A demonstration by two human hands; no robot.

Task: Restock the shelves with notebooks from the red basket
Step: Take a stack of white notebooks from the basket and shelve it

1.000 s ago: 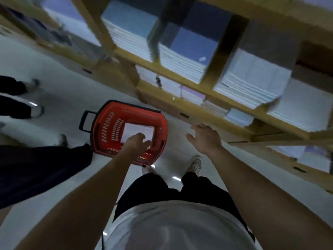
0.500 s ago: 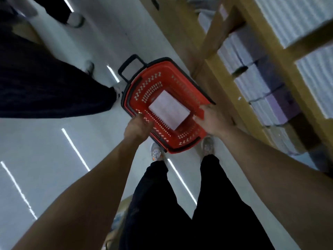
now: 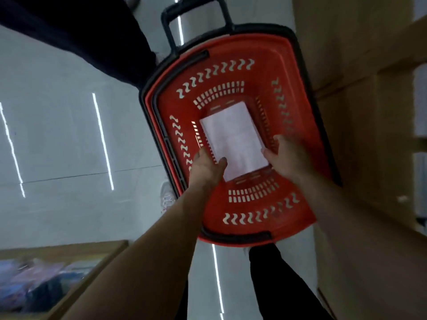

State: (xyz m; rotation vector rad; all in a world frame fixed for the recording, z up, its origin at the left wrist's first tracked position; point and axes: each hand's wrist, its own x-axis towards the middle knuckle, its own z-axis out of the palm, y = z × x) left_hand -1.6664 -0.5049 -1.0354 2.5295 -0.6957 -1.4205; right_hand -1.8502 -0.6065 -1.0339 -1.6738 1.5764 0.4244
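The red basket (image 3: pixel 298 93) stands on the floor straight below me, its black pull handle (image 3: pixel 169 31) pointing away. Inside lies a stack of white notebooks (image 3: pixel 233 139), flat on the basket's bottom. My left hand (image 3: pixel 206 168) is down in the basket at the stack's near left corner, thumb resting on the top cover. My right hand (image 3: pixel 286 158), slightly blurred, presses against the stack's right edge. Both hands clasp the stack from opposite sides; the fingers underneath are hidden.
The wooden base of the shelf unit (image 3: pixel 369 112) runs along the right, close to the basket. Another person's dark clothing (image 3: pixel 80 31) fills the top left. A wooden bin of colourful items (image 3: pixel 46 280) sits at lower left. My shoe (image 3: pixel 167 197) is beside the basket.
My head has dropped from the shelves to look straight down on the basket. Both hands moved from the basket's rim down inside to the sides of the notebook stack.
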